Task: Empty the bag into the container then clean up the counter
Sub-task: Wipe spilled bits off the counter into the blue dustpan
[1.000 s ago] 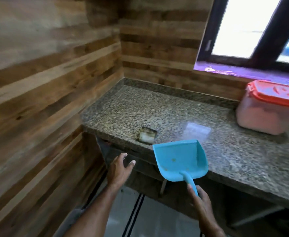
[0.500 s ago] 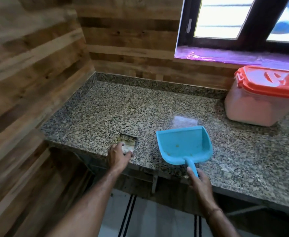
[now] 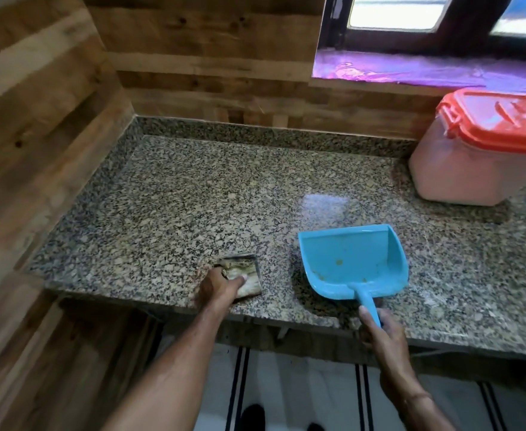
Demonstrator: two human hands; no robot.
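While the left hand [image 3: 216, 287] clamps the left end of a small, worn, greyish rectangular scrubbing pad [image 3: 246, 273], thumb laid across its top and fingers curled at its edge, the pad lies flat on the speckled brown-and-grey granite countertop [image 3: 174, 206], close to the near edge. To the right, the right hand [image 3: 383, 334] is closed round the thin handle of a bright blue plastic dustpan [image 3: 353, 262], thumb along the handle's left side. The hand sits at the counter's near edge, and the pan's wide mouth faces the far wall. A few yellowish specks lie inside the pan, and a dark shadow falls under its near left side; whether its far lip touches the stone cannot be told. Pad and pan are near each other but apart. At the far right of the counter, well apart from both, stands a translucent pinkish plastic container [image 3: 473, 175] with a red clip-on lid [image 3: 501, 119] in place. Behind it runs a purple window sill [image 3: 426, 70], set in a wall of horizontal wooden planks [image 3: 209, 73].
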